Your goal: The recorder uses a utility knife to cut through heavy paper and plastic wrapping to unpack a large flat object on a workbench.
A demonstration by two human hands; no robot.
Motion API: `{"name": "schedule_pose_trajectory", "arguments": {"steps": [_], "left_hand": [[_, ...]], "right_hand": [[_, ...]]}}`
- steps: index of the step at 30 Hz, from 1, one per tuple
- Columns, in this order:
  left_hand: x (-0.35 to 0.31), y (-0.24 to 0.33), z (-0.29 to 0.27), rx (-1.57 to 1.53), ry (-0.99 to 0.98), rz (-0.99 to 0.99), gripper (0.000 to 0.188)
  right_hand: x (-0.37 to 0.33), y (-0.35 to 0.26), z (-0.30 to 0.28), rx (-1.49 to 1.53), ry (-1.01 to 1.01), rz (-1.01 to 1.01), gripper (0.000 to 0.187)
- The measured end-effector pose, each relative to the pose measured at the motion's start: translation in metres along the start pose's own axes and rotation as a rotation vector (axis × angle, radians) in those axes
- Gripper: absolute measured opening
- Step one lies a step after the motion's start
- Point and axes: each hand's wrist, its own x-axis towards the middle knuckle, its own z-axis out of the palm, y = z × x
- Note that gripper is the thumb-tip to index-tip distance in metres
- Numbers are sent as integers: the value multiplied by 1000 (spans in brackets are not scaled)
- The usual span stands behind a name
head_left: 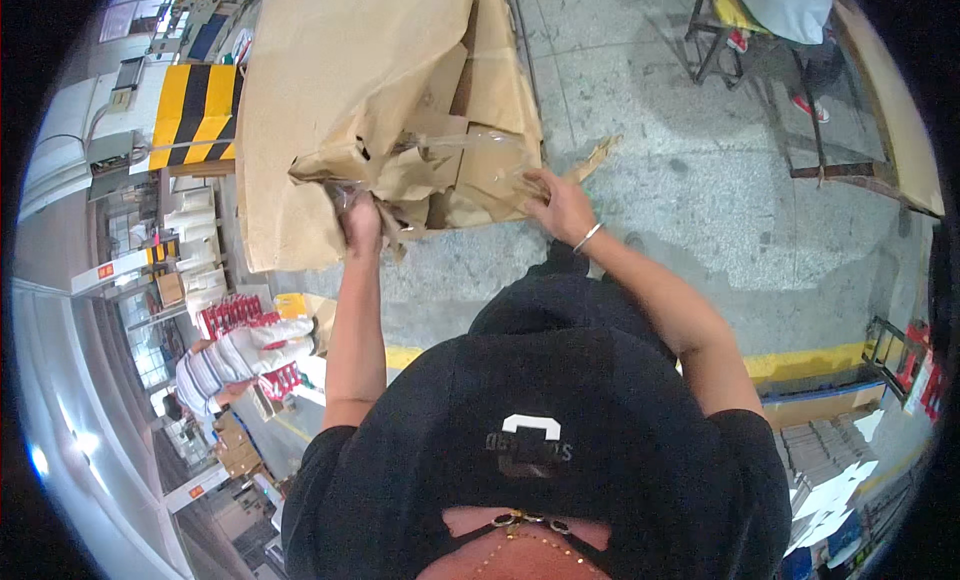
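Gold necklace [522, 520] and black T-shirt [620, 410] sit closest, below two bare forearms reaching toward a large brown-paper-covered package [350, 60] directly ahead and slightly left, its near right portion ripped into crumpled flaps. The left hand [362, 220] is closed in a fist around torn brown paper [408, 177], though its fingertips are buried. The right hand [562, 208] has its fingers bent over the package's near right corner; whether they pinch it firmly, I cannot tell.

Bare skin seems the main risk: stiff, ragged edges could slice a finger, particularly the hidden left ones. Clear tape [470, 140] spans the opening; if it resists and then gives suddenly, a hard pull could jerk an arm back or extend the rip unevenly. The silver bracelet [587, 238] could snag on a loose flap. A scrap dropped onto the concrete floor [640, 200] might become a slip hazard.
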Motion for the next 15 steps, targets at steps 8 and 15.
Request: {"name": "schedule_pose_trajectory", "arguments": {"steps": [8,15], "left_hand": [[-8,-56,-10,652,-328,492,40],[-46,-85,26,793,-630,172,72]], "right_hand": [[12,11,19,231,29,252,54],[71,-45,50,683,186,137,44]]}}
